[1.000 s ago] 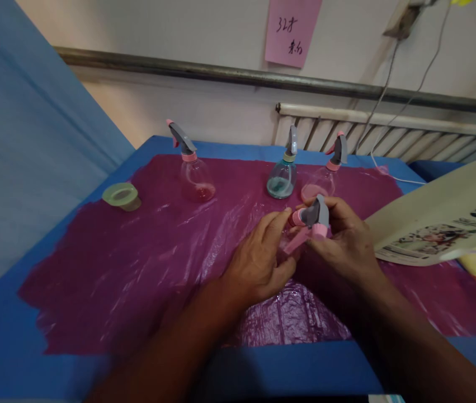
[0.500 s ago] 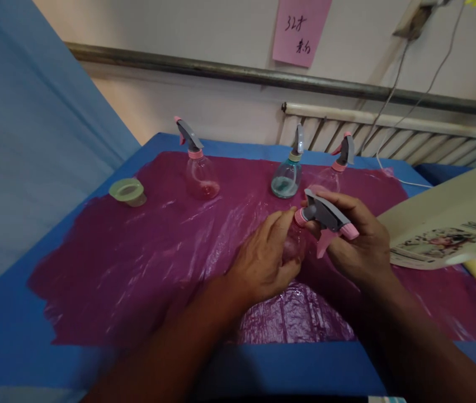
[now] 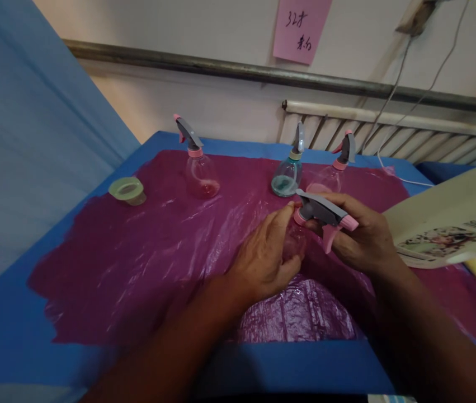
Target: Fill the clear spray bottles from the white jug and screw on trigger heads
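Note:
My left hand (image 3: 267, 254) is wrapped round the clear body of a spray bottle (image 3: 294, 242), which stands on purple plastic sheeting (image 3: 170, 263). With its fingers round the grey and pink trigger head (image 3: 324, 211), my right hand (image 3: 361, 232) grips the top of the same bottle. The head sits at the bottle's neck, its pink nozzle pointing right. My left hand covers much of the body. Just behind stand a teal spray bottle (image 3: 287, 182) and a pink-collared spray bottle (image 3: 330, 176), the latter partly hidden by my right hand.
Another pink-collared spray bottle (image 3: 202, 173) holding some liquid stands at the back. A pale green cup (image 3: 128, 191) is at the left. A large cream package (image 3: 451, 224) leans in from the right. Behind the blue table (image 3: 23, 336) are a radiator (image 3: 347, 118) and a pipe (image 3: 221, 66).
The trigger head has turned slightly and shifted a little left with my right hand's fingers. My left hand keeps its hold on the bottle body.

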Motion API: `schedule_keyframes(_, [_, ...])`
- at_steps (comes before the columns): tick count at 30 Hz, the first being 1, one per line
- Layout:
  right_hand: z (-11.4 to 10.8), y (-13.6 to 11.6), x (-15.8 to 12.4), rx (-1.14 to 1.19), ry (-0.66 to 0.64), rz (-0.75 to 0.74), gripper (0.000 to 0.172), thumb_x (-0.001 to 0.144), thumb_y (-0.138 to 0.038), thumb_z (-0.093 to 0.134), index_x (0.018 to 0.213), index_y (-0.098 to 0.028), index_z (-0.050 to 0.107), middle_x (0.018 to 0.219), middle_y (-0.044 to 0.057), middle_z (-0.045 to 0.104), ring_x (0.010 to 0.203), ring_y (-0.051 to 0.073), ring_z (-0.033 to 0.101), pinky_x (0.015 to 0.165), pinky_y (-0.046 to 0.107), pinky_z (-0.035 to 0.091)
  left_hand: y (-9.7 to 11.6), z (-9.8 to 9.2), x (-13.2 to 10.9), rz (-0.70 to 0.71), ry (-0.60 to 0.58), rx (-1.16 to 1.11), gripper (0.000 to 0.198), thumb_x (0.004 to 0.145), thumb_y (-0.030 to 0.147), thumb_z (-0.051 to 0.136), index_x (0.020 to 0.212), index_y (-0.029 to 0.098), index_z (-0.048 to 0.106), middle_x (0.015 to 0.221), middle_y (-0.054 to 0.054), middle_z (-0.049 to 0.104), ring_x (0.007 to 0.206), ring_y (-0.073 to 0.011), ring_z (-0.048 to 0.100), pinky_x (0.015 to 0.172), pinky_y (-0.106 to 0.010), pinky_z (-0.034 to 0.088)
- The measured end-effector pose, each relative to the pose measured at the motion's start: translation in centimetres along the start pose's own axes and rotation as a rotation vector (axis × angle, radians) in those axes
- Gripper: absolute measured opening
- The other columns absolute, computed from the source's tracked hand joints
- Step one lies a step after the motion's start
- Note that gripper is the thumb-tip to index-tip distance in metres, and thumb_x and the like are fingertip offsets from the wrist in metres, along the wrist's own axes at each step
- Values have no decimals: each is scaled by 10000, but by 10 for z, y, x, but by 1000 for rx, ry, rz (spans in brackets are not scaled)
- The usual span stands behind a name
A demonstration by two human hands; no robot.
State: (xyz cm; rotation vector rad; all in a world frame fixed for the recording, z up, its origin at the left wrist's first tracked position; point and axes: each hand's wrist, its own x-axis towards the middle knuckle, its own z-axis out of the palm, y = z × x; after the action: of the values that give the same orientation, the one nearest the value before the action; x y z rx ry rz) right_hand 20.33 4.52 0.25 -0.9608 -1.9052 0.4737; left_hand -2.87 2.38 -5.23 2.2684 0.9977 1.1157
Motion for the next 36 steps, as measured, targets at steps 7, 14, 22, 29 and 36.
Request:
schedule_keyframes(7, [0,-7,1,-78,19,-14,534,906,-154,856,1398,-341,769,1244,27,860,1019,250,844,890,384,697,2,2,-2,39,12,43,1129,998,163,675,1839,389,-43,1810,-158,417,1614,-388,531,1280,-653,539])
schedule_keyframes(14, [-18,0,13,16,-155,-84,567,986,-210,829,1518,-384,739,1383,42,826,1191,280,823,978,403,695,3,2,1,35,2,20,1144,1023,201,671,1833,345,-124,1859,-190,364,1683,-398,463,1319,-664,501])
schedule_keyframes(22, [-30,5,28,144,-317,-88,434,1068,-279,750,1495,-350,743,1295,56,830,1001,199,825,909,342,708,2,-6,5,-153,-128,-106,986,1015,316,736,1810,286,154,1839,-194,412,1680,-420,468,1334,-700,476])
schedule_keyframes(29, [-33,11,37,270,-386,108,372,975,-430,878,1325,-323,807,1148,46,853,931,212,818,890,390,723,-1,-10,11,-77,-145,-180,922,996,267,728,1776,337,242,1804,-152,457,1654,-402,491,1301,-682,522])
schedule_keyframes(36, [-34,22,42,327,-424,152,545,932,-576,900,1364,-258,803,1158,94,847,935,229,817,856,388,710,3,-8,9,-85,-118,-174,913,987,221,711,1770,330,253,1775,-165,480,1625,-406,522,1290,-699,520])
